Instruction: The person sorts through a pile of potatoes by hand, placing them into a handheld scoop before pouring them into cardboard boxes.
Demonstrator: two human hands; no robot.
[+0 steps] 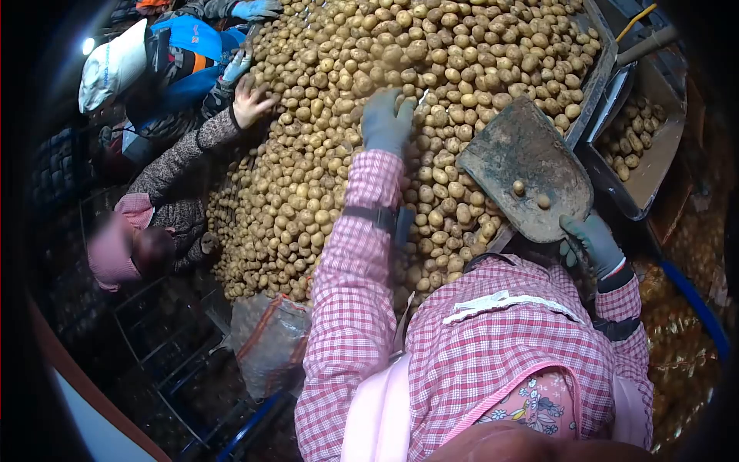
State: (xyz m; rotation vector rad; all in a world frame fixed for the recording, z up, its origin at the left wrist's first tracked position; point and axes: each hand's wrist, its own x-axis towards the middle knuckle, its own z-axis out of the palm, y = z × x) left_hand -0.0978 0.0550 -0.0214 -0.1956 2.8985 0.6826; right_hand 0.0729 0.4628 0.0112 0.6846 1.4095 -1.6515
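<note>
My left hand point(387, 123), in a grey-blue glove, reaches out over a large heap of potatoes point(308, 185). Its thumb stands apart from the fingers, and the fingertips touch the potatoes; I see nothing held in it. A small thin white piece point(423, 96) lies just beyond the thumb. With my right hand point(593, 242), also gloved, I grip the near edge of a wide, dirty scoop point(531, 165). The scoop rests tilted at the right side of the heap, with two small potatoes point(531, 195) lying on it. Some of my right fingers are hidden under its edge.
A metal bin point(668, 158) with potatoes inside stands at the right, beside the heap's metal rim point(596, 85). Co-workers are on the left; one bare hand point(252, 102) and gloved hands point(256, 9) touch the heap. A mesh sack point(269, 339) hangs at lower left.
</note>
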